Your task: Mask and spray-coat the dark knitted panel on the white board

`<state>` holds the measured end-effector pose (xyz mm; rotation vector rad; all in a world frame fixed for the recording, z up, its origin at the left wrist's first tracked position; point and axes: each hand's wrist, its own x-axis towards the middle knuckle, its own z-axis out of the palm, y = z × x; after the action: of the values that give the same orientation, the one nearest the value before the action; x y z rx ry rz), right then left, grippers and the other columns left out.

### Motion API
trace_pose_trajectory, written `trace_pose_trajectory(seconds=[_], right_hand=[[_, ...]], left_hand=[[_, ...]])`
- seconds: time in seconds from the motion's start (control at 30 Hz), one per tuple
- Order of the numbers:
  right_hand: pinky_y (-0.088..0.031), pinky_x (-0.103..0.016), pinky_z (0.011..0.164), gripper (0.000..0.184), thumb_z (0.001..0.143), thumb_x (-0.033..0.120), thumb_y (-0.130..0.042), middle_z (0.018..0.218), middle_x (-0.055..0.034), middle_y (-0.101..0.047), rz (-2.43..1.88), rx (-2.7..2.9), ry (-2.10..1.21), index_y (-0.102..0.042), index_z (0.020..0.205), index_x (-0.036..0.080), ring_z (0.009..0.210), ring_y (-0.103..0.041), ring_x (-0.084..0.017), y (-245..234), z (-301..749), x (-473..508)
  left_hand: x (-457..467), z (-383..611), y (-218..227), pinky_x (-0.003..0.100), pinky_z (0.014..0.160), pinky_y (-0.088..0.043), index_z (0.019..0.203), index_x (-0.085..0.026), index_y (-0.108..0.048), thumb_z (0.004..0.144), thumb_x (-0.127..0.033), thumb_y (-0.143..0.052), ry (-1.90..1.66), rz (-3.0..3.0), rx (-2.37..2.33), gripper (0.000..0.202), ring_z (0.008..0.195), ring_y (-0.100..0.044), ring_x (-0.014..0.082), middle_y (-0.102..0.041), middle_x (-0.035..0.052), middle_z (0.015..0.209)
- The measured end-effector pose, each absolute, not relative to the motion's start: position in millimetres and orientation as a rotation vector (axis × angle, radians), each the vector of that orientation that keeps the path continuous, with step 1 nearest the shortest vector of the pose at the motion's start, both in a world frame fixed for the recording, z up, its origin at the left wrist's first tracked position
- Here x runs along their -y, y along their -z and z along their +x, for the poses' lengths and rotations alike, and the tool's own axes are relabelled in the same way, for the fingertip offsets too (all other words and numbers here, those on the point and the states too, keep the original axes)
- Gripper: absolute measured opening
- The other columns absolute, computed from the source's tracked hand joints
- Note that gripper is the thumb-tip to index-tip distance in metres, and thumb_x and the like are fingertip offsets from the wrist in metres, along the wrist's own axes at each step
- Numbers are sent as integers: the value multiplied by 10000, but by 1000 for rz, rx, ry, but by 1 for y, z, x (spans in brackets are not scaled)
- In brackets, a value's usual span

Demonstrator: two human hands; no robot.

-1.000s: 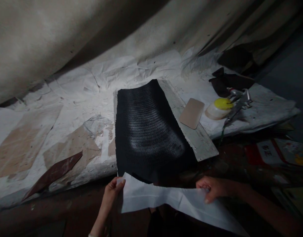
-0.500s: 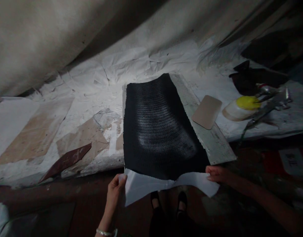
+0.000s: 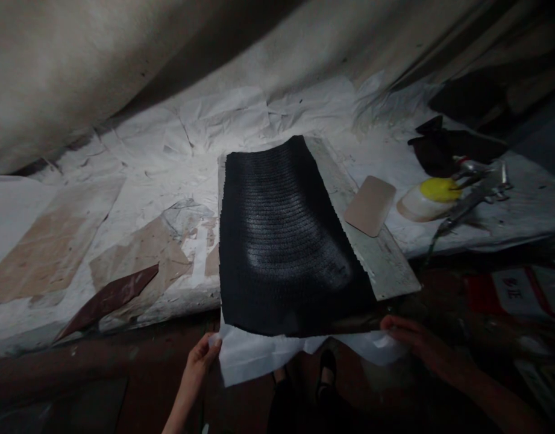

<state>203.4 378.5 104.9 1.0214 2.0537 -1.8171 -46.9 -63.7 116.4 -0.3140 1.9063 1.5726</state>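
Observation:
A black, ribbed, fabric-like piece with finely jagged edges lies on a pale board, a greyish sheen across its middle. From under its near edge a thin white sheet hangs out over the bench front. My left hand pinches the left corner of that sheet between thumb and fingers. At the sheet's right end is my right hand, its fingers closed on the edge, partly in shadow. Neither hand touches the black piece.
On the board's right side rests a tan card with rounded corners. Further right lies a spray gun with a yellow-stained cup. A dark red scrap juts over the bench edge at left. Pale cloth hangs behind.
Both hands and the sheet's near edge have moved slightly lower in view, and the sheet hangs differently at the right. The bench items appear shifted a little left with the camera.

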Motion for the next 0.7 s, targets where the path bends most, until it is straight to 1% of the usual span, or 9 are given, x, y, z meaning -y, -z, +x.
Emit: trace_pose_trajectory(seconds=[0.1, 0.17, 0.27, 0.33, 0.43, 0.5, 0.57, 0.63, 0.7], right_hand=[[-427, -308, 649, 414, 723, 591, -617, 829, -49, -561, 987, -1969, 1936, -609, 812, 187, 780, -515, -241, -106, 199, -375], [-397, -299, 616, 408, 749, 593, -622, 790, -34, -536, 1000, -1980, 1945, -602, 835, 195, 742, -493, -223, -105, 198, -375], [-416, -324, 736, 448, 841, 622, -579, 958, -48, -593, 939, -2063, 1882, -621, 1019, 213, 909, -526, -262, -107, 198, -377], [-407, -343, 821, 499, 871, 642, -544, 1048, -64, -599, 854, -2082, 1863, -613, 1082, 195, 1003, -517, -283, -109, 198, -375], [-401, -339, 763, 513, 880, 627, -512, 940, -68, -593, 740, -2082, 1898, -607, 1028, 145, 899, -530, -263, -112, 194, -369], [-398, -334, 744, 493, 891, 592, -492, 979, -74, -592, 742, -2111, 1895, -587, 1067, 141, 898, -534, -259, -114, 191, -363], [-402, -341, 786, 500, 884, 564, -494, 1053, -75, -589, 814, -2145, 1877, -525, 1177, 161, 937, -541, -263, -120, 189, -357], [-408, -343, 777, 569, 864, 572, -519, 992, -49, -597, 927, -2106, 1894, -417, 1279, 196, 881, -556, -256, -129, 190, -354], [-415, -329, 715, 651, 825, 616, -574, 908, -21, -588, 1047, -1991, 1963, -354, 1302, 231, 816, -558, -247, -136, 192, -355]], left_hand=[[63, -52, -117, 229, 529, -385, 722, -159, -625, 478, -598, -821, -1556, -301, -1896, 540, 545, -488, 123, -555, -15, 590], [61, -55, -121, 230, 530, -389, 734, -162, -630, 467, -613, -814, -1558, -310, -1935, 556, 551, -496, 127, -563, -12, 599], [59, -59, -126, 230, 520, -393, 743, -163, -625, 411, -636, -819, -1569, -403, -2012, 610, 551, -497, 131, -573, -12, 604], [60, -59, -127, 230, 533, -410, 781, -164, -623, 381, -629, -835, -1588, -479, -2011, 649, 581, -515, 141, -593, -11, 629], [68, -60, -125, 221, 587, -441, 864, -169, -628, 407, -599, -853, -1562, -496, -1997, 667, 684, -560, 162, -640, -2, 717], [75, -62, -125, 212, 597, -442, 878, -171, -631, 419, -596, -855, -1532, -484, -2012, 664, 705, -566, 163, -657, 1, 746], [81, -63, -127, 212, 589, -439, 899, -179, -630, 439, -604, -849, -1516, -484, -2008, 664, 689, -563, 159, -660, -4, 746], [84, -63, -132, 212, 585, -440, 915, -180, -626, 445, -601, -852, -1516, -493, -2011, 670, 682, -558, 153, -659, -9, 753], [84, -62, -137, 214, 599, -448, 910, -172, -619, 449, -589, -857, -1533, -481, -2023, 666, 694, -561, 152, -659, -8, 771]])
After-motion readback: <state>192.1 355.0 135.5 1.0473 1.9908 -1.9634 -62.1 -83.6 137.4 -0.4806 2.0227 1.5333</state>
